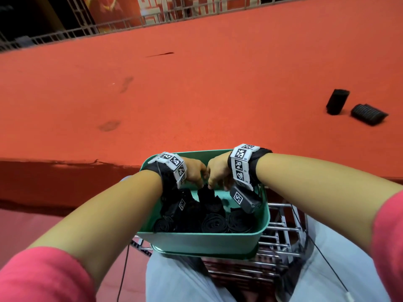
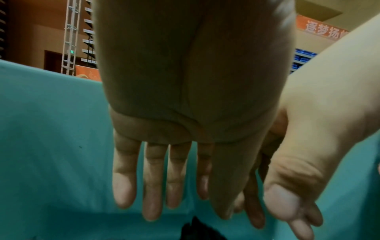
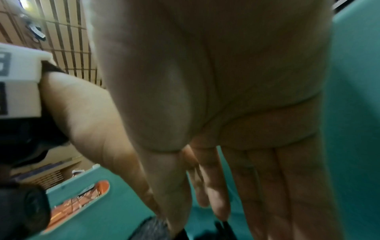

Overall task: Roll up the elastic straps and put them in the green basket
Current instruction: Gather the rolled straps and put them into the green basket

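The green basket sits on a metal rack in front of me and holds several black rolled elastic straps. Both hands reach into its far end, side by side. My left hand points straight down with its fingers extended and nothing in them. My right hand also has straight fingers, and its tips touch the top of an upright black strap roll. The teal basket wall fills both wrist views.
Two more black rolled straps lie on the red carpeted surface at the far right. The metal rack stands under the basket, between my knees. A railing runs along the back edge.
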Demonstrator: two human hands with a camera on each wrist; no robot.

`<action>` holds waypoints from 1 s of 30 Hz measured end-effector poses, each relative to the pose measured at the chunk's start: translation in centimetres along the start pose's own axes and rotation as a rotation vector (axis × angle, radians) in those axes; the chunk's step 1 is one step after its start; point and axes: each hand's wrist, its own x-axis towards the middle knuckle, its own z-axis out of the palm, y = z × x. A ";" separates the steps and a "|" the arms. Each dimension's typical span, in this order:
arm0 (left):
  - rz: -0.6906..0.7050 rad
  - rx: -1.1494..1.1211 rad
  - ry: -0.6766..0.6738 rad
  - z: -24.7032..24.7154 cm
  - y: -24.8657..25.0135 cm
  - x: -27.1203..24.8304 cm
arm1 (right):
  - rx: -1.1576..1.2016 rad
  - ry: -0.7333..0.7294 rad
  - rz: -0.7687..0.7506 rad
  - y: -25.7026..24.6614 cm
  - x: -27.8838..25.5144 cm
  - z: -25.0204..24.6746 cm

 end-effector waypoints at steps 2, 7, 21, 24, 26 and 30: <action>-0.015 -0.025 -0.009 -0.7 0.4 -0.6 | 0.011 0.047 -0.018 -0.1 -0.9 -1.1; -0.016 -0.120 0.051 -3.3 2.3 -2.8 | 0.166 0.154 -0.037 0.9 -3.3 -3.8; 0.086 -0.214 0.526 -11.7 15.0 0.1 | 0.366 0.644 -0.005 15.1 -11.1 -10.7; 0.133 -0.204 0.554 -11.8 18.1 3.3 | 0.410 0.727 0.052 20.3 -11.6 -11.2; 0.153 -0.216 0.550 -11.8 20.0 5.7 | 0.434 0.780 0.093 23.7 -11.6 -11.5; 0.179 -0.230 0.532 -11.7 23.6 10.3 | 0.504 0.838 0.165 30.0 -11.1 -12.0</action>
